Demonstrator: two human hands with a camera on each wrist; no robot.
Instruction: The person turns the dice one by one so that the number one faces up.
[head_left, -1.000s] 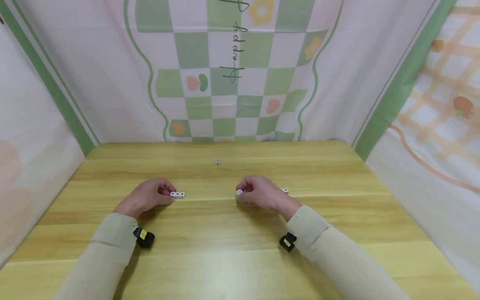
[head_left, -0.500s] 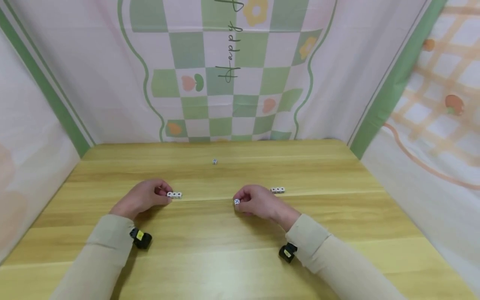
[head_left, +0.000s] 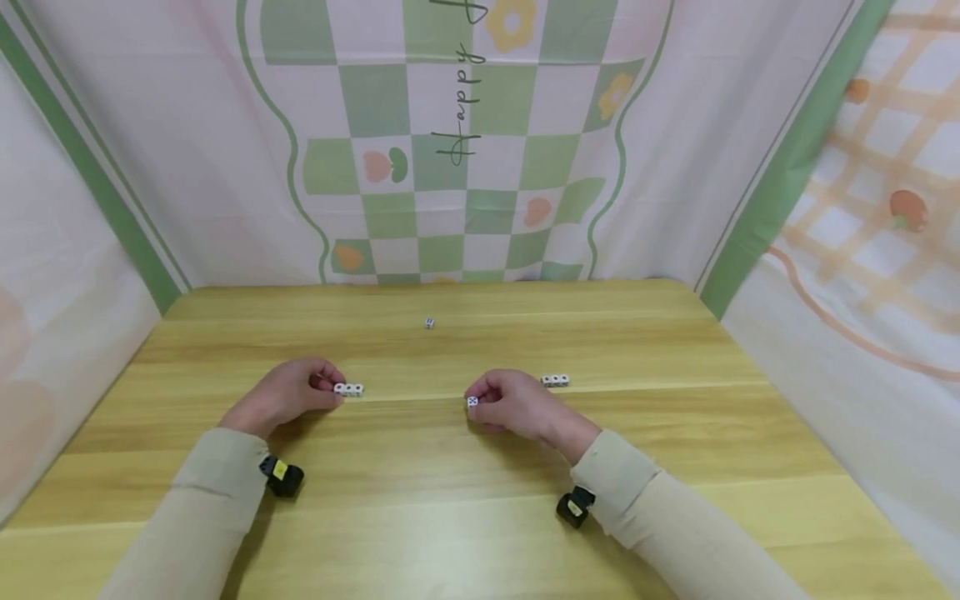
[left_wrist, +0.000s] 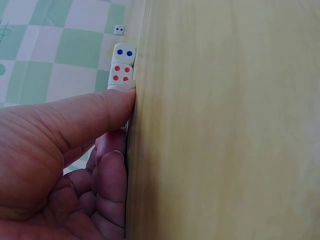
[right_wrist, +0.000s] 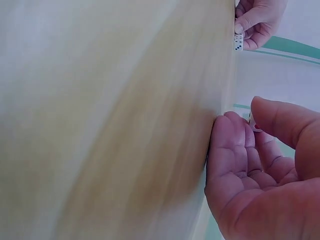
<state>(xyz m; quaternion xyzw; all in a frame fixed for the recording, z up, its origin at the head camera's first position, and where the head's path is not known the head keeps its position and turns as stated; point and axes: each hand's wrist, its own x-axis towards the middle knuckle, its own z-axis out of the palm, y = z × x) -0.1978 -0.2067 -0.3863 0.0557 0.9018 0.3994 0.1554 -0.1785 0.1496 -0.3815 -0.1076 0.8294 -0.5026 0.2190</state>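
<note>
In the head view, my left hand (head_left: pixel 288 394) pinches the left end of a row of three white dice (head_left: pixel 349 390) on the wooden table. The left wrist view shows the thumb against this row, where one die (left_wrist: pixel 123 52) shows two blue dots and the die behind it four red ones. My right hand (head_left: pixel 517 404) holds a single die (head_left: pixel 472 402), five-dot face up, between thumb and fingers. In the right wrist view that die (right_wrist: pixel 253 124) is mostly covered by the thumb. Behind the right hand lies a second row of three dice (head_left: pixel 556 381).
One lone die (head_left: pixel 429 323) lies farther back on the table (head_left: pixel 450 500). Patterned cloth (head_left: pixel 442 167) hangs beyond the back edge and along both sides. A small black device (head_left: pixel 576 507) is strapped at each wrist.
My right hand with its die has come nearer to me, uncovering the whole right row of dice. The left hand stays at its row; the head view shifted slightly.
</note>
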